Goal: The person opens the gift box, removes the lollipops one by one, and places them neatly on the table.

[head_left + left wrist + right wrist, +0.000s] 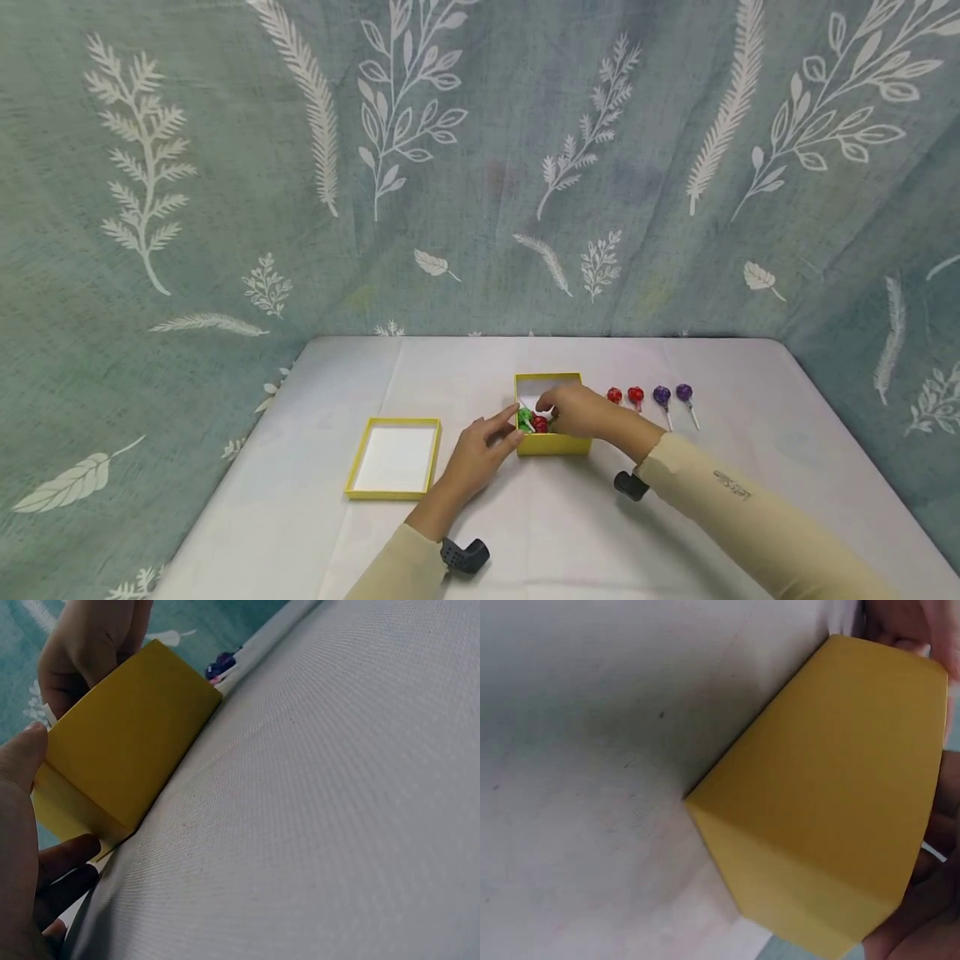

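A yellow box (553, 444) with a white inside stands upright, holding green (525, 418) and red (539, 424) lollipops at its left. My left hand (480, 451) touches the box's left side and front corner with spread fingers; in the left wrist view, the thumb of that hand (22, 825) lies at the upper edge of the box (135, 727). My right hand (577, 411) reaches over the right wall, its bent fingers inside. In the right wrist view a thin white stick (934, 848) shows between the fingers; the wall hides its candy end.
Right of the box lie two red lollipops (636, 395), partly behind my right arm, and two purple ones (662, 397). A yellow-rimmed lid (437, 458) with a white inside lies to the left. A patterned cloth hangs behind the white table (262, 533).
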A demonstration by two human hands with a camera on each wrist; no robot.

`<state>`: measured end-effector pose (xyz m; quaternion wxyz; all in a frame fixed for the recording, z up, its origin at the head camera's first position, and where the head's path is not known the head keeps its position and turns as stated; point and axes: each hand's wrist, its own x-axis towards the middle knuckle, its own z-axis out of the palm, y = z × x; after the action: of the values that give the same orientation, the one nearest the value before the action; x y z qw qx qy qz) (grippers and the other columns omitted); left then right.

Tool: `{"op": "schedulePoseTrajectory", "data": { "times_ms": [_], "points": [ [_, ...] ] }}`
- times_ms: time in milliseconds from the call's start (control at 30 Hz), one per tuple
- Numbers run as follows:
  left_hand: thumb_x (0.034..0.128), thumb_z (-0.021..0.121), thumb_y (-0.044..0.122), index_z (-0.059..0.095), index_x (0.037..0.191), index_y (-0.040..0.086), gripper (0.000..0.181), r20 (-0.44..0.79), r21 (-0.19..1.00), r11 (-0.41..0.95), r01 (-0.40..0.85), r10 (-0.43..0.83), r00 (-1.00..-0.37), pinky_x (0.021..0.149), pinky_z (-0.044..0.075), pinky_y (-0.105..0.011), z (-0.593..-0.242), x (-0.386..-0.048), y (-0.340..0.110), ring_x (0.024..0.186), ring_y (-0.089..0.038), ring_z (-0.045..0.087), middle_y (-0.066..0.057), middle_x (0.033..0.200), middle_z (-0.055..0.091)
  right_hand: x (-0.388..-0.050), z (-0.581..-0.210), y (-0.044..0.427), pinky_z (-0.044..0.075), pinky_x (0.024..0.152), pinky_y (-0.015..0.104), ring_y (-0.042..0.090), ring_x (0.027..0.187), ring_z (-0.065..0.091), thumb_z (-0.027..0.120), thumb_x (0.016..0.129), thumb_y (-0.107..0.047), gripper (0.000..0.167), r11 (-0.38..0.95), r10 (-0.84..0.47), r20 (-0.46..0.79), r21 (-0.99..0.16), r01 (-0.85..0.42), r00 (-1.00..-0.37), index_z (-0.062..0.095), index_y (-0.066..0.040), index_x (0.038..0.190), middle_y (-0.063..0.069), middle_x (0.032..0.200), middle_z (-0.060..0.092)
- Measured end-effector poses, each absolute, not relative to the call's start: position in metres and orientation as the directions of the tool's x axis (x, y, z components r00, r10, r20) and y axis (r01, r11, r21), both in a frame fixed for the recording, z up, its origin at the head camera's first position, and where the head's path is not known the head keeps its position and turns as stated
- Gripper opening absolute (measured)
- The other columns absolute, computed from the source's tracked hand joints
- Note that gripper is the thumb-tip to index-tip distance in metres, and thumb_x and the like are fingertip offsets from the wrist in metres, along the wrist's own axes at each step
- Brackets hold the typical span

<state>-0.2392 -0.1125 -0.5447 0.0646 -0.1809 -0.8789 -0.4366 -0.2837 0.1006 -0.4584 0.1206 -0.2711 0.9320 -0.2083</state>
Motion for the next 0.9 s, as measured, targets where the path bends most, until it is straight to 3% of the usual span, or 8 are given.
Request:
{"op": "schedulePoseTrajectory", "data": {
  "times_ms": [300, 633, 900],
  "points": [
    [0.0935, 0.054, 0.057, 0.052, 0.143, 0.028, 0.057, 0.261, 0.753, 0.552, 0.359, 0.251, -0.932, 0.116, 0.021, -0.045, -0.542, -0.238, -0.113, 0.119, -0.018, 0.056, 0.009, 0.106, 0.069, -0.287, -0.458, 0.088, 0.054, 0.086, 0.037, 0.021, 0.097, 0.064, 0.072, 0.084, -0.004, 0.025, 0.842, -0.518, -0.163, -0.272, -0.466, -0.840, 0.073, -0.006, 0.109, 0.003, 0.099, 0.070],
    [0.0942, 0.054, 0.055, 0.051, 0.143, 0.028, 0.056, 0.265, 0.756, 0.537, 0.374, 0.271, -0.925, 0.116, 0.022, -0.045, -0.540, -0.239, -0.109, 0.120, -0.018, 0.055, 0.010, 0.107, 0.069, -0.294, -0.461, 0.087, 0.055, 0.086, 0.038, 0.022, 0.097, 0.065, 0.071, 0.087, -0.006, 0.024, 0.872, -0.477, -0.209, -0.235, -0.430, -0.854, 0.072, -0.004, 0.111, 0.006, 0.104, 0.070],
    [0.0940, 0.054, 0.056, 0.052, 0.142, 0.026, 0.057, 0.272, 0.752, 0.540, 0.377, 0.267, -0.925, 0.116, 0.022, -0.044, -0.544, -0.240, -0.112, 0.118, -0.017, 0.057, 0.009, 0.105, 0.069, -0.293, -0.463, 0.084, 0.054, 0.087, 0.037, 0.021, 0.097, 0.065, 0.071, 0.087, -0.006, 0.022, 0.858, -0.503, -0.173, -0.218, -0.465, -0.847, 0.073, -0.006, 0.109, 0.004, 0.102, 0.070]
  ]
}}
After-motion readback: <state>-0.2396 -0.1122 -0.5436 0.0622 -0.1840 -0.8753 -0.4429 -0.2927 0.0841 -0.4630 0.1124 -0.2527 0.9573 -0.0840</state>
